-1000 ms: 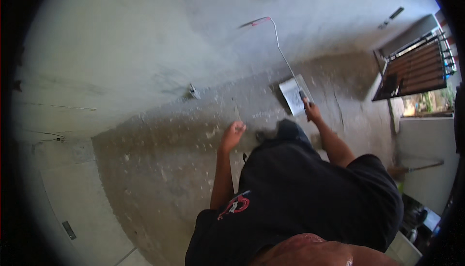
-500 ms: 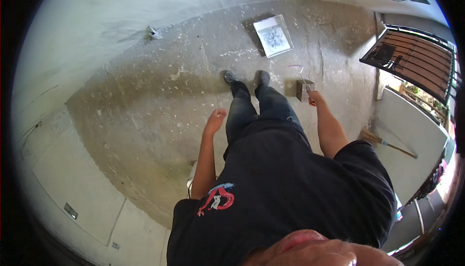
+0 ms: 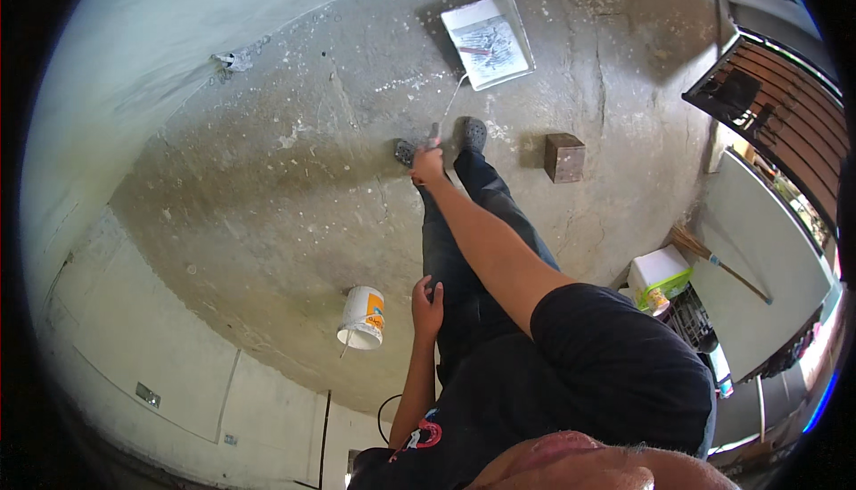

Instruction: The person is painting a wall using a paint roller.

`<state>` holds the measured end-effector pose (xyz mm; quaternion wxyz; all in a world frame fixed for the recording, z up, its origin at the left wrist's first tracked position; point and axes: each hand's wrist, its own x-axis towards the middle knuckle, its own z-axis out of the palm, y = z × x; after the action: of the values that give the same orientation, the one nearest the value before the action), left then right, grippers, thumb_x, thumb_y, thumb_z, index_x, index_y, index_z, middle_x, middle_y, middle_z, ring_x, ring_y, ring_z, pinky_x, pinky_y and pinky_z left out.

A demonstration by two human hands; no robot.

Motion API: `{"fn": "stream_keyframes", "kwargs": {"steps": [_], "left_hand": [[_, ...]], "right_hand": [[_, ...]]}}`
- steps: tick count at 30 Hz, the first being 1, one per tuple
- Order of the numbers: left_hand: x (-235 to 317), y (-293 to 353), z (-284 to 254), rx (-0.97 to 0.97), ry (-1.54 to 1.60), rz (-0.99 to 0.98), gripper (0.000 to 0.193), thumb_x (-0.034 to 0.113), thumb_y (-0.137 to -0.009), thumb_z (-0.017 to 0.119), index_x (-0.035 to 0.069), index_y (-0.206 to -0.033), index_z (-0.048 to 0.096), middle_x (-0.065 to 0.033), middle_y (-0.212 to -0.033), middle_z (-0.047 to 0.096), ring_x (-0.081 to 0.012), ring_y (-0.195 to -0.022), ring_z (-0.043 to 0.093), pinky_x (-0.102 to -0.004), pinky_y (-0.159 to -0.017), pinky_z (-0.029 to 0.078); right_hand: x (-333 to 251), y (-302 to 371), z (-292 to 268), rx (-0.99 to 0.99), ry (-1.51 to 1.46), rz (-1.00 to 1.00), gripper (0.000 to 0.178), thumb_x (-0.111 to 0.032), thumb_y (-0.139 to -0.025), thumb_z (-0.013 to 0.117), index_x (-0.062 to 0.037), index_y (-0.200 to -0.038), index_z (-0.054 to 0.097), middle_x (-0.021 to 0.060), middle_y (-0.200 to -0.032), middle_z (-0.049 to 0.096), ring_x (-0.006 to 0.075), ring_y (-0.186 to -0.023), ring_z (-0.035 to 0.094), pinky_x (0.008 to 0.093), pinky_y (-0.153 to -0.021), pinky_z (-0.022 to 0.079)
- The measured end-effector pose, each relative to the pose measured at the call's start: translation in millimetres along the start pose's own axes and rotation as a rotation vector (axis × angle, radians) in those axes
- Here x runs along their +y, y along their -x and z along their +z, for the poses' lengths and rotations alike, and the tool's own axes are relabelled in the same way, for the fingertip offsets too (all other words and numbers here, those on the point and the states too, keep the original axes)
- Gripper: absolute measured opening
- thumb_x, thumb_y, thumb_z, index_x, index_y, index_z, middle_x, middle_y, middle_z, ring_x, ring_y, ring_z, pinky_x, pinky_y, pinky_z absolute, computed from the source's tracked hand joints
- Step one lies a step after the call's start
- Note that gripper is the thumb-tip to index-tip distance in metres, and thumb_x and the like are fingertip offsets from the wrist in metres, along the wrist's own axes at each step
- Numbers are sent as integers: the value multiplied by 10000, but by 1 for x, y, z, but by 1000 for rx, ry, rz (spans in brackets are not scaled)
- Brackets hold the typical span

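My right hand [image 3: 428, 166] is closed round the handle of a paint roller [image 3: 454, 96], my arm reaching across in front of my legs. The roller's thin wire frame runs up to a white paint tray [image 3: 524, 60] on the floor ahead. Its slim roller head lies in or just over the tray, against grey-white smears of paint; whether it touches cannot be told. Low by my thigh, my left hand [image 3: 428, 304] holds nothing, its fingers slightly bent and apart.
A brown wooden block [image 3: 564, 158] stands right of my feet. At lower left is a white bucket [image 3: 361, 319] with a stick-like handle. A broom [image 3: 722, 263] leans at right near a white-and-green container [image 3: 660, 271]. A barred gate [image 3: 785, 111] stands far right.
My right hand has swung left from beside the wooden block, bringing the paint roller to the tray. My left hand has come in closer to my thigh. The bucket is now in full view.
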<state>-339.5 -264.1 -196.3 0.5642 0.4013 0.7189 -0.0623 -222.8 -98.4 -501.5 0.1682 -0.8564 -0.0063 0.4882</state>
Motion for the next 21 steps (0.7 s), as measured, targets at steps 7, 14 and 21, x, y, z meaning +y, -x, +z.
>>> {"fn": "stream_keyframes", "kwargs": {"steps": [7, 14, 21], "left_hand": [[-23, 15, 16, -16, 98, -165, 428, 310, -921, 586, 13, -1225, 529, -186, -1212, 556, -286, -1021, 588, -378, -882, 474], [-30, 16, 26, 28, -27, -94, 364, 278, -921, 590, 21, -1176, 566, -149, -1137, 603, -243, -945, 606, -348, -856, 476], [-25, 6, 28, 15, 20, -54, 348, 273, -926, 587, 15, -1160, 577, -136, -1101, 614, -206, -881, 613, -325, -806, 487]], "right_hand": [[-9, 51, 26, -340, -137, 63, 448, -318, -897, 513, 67, -1033, 329, 286, -855, 608, 370, -638, 661, 469, -469, 517], [-33, 53, 1, -344, -101, 35, 405, -291, -918, 510, 80, -996, 368, 237, -762, 608, 310, -485, 624, 409, -383, 484], [-111, 27, 11, -330, -520, 118, 249, -242, -953, 444, -1, -1005, 407, 142, -734, 572, 250, -486, 601, 349, -337, 415]]}}
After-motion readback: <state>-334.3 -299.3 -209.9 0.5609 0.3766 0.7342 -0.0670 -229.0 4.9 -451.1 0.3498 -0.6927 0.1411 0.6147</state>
